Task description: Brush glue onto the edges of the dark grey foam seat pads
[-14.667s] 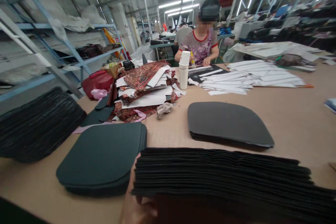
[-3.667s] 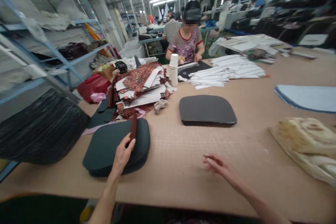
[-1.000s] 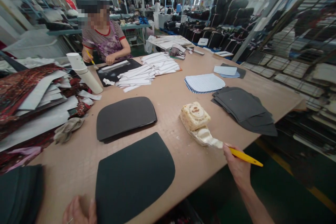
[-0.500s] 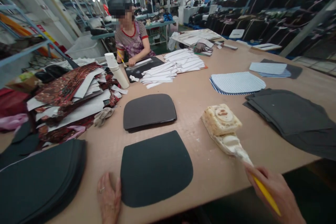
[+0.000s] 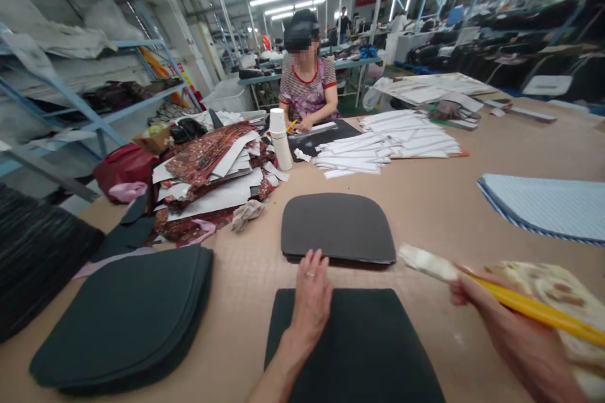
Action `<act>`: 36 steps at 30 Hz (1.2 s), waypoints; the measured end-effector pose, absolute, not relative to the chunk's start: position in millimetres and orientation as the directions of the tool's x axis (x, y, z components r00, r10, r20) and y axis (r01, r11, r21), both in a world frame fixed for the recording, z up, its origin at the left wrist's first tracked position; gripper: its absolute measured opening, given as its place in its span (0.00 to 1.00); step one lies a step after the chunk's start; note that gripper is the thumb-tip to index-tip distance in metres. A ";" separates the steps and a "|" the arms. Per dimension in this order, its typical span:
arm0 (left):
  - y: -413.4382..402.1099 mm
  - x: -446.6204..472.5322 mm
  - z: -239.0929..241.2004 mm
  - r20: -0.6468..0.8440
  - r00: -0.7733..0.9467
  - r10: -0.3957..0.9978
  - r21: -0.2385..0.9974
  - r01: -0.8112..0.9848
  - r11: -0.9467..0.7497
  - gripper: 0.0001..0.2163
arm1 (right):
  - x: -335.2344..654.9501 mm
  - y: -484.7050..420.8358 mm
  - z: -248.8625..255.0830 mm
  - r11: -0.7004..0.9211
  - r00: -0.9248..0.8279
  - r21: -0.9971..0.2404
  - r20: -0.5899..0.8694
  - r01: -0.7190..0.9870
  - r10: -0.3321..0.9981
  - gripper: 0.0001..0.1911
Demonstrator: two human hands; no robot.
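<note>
My left hand [image 5: 311,299] lies flat, fingers stretched out, on the top edge of a dark rounded panel [image 5: 368,352] lying on the table in front of me. A ring shows on one finger. My right hand [image 5: 508,334] is closed round the yellow handle of a glue brush [image 5: 472,283]; its whitish bristles hang above the table to the right of the panel. Just beyond my left hand lies a small stack of dark grey panels [image 5: 338,227]. A glue-crusted container [image 5: 558,293] sits behind my right hand.
A thick pile of dark panels [image 5: 127,312] lies at the left, patterned fabric and white card pieces [image 5: 212,170] behind it. A white bottle [image 5: 281,138], white strips [image 5: 387,141] and a striped stack [image 5: 548,204] are farther back. A person in a striped shirt [image 5: 307,88] works across the table. Shelving stands left.
My left hand moved from the panel's left edge onto its top edge. The brush left the glue container and swung left, over the table beside the panel. My view turned left.
</note>
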State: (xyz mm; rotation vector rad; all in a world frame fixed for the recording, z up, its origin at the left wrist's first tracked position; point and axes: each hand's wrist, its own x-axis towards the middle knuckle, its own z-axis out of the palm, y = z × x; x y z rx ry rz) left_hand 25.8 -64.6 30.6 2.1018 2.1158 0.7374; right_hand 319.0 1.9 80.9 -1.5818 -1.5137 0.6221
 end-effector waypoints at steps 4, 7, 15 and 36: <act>-11.1 27.1 17.8 0.169 0.048 0.984 0.318 0.943 -0.101 0.19 | 189.0 66.5 114.7 0.055 -0.149 -0.972 0.021 0.229 0.989 0.23; -0.7 8.8 1.0 0.102 0.083 0.991 0.316 0.942 -0.111 0.19 | 118.1 90.5 115.5 0.085 -0.388 -0.986 0.022 0.146 0.921 0.20; 3.9 5.9 -12.9 0.033 0.061 0.998 0.437 0.897 -0.069 0.19 | 61.2 96.6 74.4 0.051 -0.745 -0.986 -0.087 0.160 0.662 0.14; 4.5 -3.3 7.6 -0.063 0.125 0.990 0.547 0.834 -0.071 0.19 | 26.1 140.1 52.2 0.107 -0.773 -0.964 -0.125 0.242 0.622 0.12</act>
